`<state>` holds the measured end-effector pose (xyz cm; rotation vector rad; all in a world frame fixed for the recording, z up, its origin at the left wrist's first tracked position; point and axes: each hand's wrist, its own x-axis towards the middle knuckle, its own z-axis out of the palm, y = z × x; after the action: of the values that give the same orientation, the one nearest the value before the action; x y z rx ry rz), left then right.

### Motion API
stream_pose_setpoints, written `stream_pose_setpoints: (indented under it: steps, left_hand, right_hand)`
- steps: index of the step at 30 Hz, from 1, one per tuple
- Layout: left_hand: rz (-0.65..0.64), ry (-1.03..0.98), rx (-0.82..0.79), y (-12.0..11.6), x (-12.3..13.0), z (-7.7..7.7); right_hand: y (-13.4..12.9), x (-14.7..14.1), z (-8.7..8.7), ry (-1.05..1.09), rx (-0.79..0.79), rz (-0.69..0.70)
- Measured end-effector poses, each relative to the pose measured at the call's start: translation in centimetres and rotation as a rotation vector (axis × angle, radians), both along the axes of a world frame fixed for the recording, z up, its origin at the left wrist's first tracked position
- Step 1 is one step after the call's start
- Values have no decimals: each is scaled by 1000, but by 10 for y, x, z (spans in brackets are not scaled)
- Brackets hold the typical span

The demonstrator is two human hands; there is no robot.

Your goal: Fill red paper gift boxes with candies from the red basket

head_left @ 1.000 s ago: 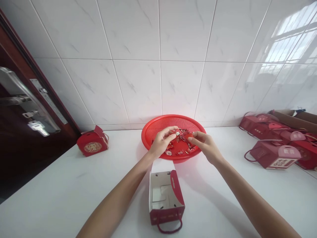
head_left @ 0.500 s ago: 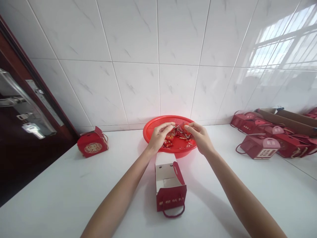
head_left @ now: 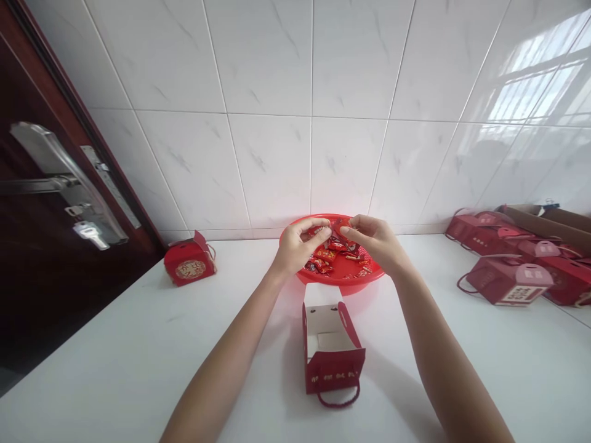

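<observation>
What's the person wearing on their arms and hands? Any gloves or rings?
No gloves: the left hand and right hand are both bare. I can't see any rings, watch or bracelet. No sleeves show on the forearms either, but the picture cuts off below, so anything higher up is hidden.

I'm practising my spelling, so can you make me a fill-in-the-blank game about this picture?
1. The basket with packets in it is coloured ____.
2. The top of the box in front of the basket is not closed but ____.
3. The hand nearer the door is the person's ____ one.
4. Hanging below the door handle are some shiny metal ____.

Missing words: red; open; left; keys.
</observation>
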<state>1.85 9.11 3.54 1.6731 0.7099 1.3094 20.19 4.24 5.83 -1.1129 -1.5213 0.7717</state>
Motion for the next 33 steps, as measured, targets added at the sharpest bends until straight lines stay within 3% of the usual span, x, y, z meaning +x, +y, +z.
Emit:
stream_pose_setpoints:
  steps: [6, 16, 25, 33]
  left_hand:
    - [-5, 48, -2, -3, -6, 4]
    - [113, 50, 27, -8, -13, 16]
    - [69, 26, -143, -2, -8, 7]
    - [56, 63, -163, 1, -2, 0]
  right_hand:
    - [4, 3, 11, -148, -4, 96]
    - [-4, 24, 17, -35, -34, 159]
    - [4, 37, 14, -49, -37, 103]
    - [8, 44, 11, -56, -80, 125]
